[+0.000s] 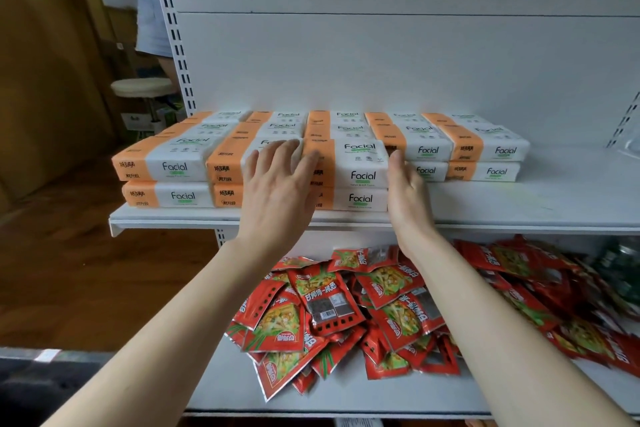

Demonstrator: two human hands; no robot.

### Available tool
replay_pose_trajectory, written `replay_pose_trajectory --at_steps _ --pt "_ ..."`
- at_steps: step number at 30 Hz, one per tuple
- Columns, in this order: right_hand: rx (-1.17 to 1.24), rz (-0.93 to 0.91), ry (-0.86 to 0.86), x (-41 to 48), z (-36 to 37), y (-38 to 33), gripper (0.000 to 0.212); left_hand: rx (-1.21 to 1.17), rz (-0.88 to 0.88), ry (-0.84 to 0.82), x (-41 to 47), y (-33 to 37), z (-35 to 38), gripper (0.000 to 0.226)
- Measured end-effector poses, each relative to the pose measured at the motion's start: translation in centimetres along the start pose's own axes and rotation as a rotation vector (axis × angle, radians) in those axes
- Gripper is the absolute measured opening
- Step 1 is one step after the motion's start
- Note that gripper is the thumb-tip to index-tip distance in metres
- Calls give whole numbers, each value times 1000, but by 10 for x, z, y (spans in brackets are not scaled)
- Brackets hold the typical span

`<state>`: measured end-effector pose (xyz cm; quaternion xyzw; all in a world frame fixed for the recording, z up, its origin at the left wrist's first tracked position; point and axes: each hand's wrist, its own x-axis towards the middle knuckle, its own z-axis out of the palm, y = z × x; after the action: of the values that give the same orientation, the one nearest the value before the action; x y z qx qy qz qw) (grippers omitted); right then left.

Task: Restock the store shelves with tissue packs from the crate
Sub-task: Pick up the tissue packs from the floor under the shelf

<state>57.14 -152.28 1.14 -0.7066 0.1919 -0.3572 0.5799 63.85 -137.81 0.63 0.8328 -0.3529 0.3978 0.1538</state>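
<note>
**Inspector:** Where were the tissue packs [433, 149] at inspection?

**Clerk:** On the upper shelf [519, 208], stacked two high in rows running back to the rear panel, labels facing out.

**Inspector:** And the hands?

**Clerk:** Both were flat and gripped nothing. The left hand [277, 187] lay with its fingers spread across the tops of the front packs. The right hand [410, 198] stood edge-on against the right side of the top pack [363, 163] (apparently as a stop). In my judgement that stack was being squared into line with its neighbours, not lifted.

**Inspector:** Anything else?

**Clerk:** Red snack packets [346, 305] lay loose on the lower shelf [225, 388].
</note>
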Motion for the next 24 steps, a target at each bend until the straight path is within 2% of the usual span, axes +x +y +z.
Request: replay_pose_trajectory --at_steps 4,6,8,13,18,20,22,24 --pt "37 37 60 -2 -9 3 37 -101 57 90 -3 21 -2 35" --pt "58 46 59 -5 -18 6 30 -226 112 151 -7 42 -1 31" --pt "65 34 77 -9 -34 11 28 -376 161 145 -15 70 4 27" --pt "105 11 140 -33 -88 28 27 -588 254 -114 -48 143 12 29" --pt "114 99 249 -71 -139 84 28 -606 393 -292 -84 199 35 25" --pt "60 131 280 -87 -160 111 27 -645 335 -353 -102 219 51 31" --pt "19 191 295 -103 -179 141 26 -715 192 -445 -125 239 68 40" --pt "27 266 305 -119 -195 172 27 -776 59 -539 -152 257 83 38"
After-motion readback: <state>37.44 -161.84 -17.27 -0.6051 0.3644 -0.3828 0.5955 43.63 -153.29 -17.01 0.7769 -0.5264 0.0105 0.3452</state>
